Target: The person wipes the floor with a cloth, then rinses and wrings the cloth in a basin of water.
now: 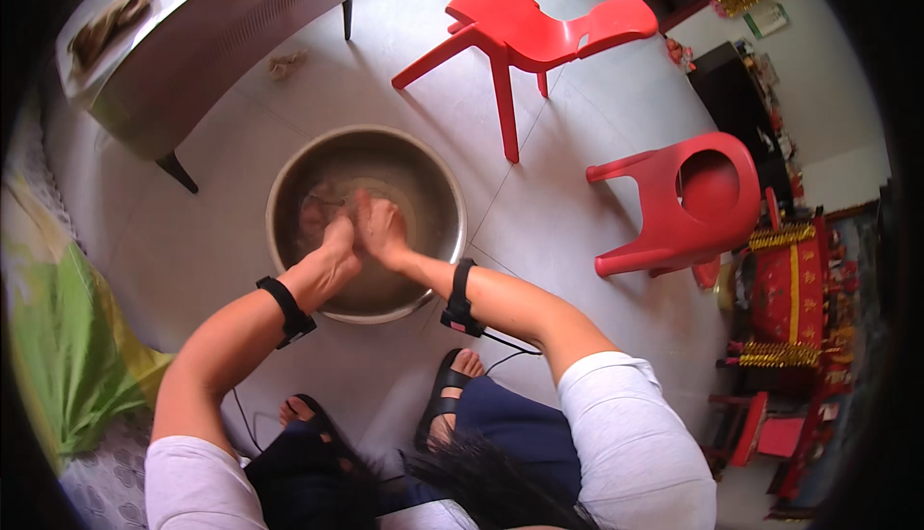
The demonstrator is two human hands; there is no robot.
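Observation:
A round metal basin (pixel 462 205) stands on the tiled floor before me, with cloudy water (pixel 375 288) in it. Over the water, inside the rim, my left hand (pixel 336 245) and my right hand (pixel 381 225) are close together near the middle. The right hand is blurred, and the fingers of the left are partly hidden. A pinkish, blurred shape (pixel 314 216) shows in the water at the left hand's far side; I cannot tell whether it is a thing or fingers. Whether either hand holds something cannot be made out. Black straps with cables circle both forearms.
A red plastic chair (pixel 530 28) stands beyond the basin, and a red plastic stool (pixel 715 201) is to the right. A table with dark legs (pixel 180 107) is at the upper left. A green cloth (pixel 68 349) lies at the left edge. My sandalled feet are near the basin.

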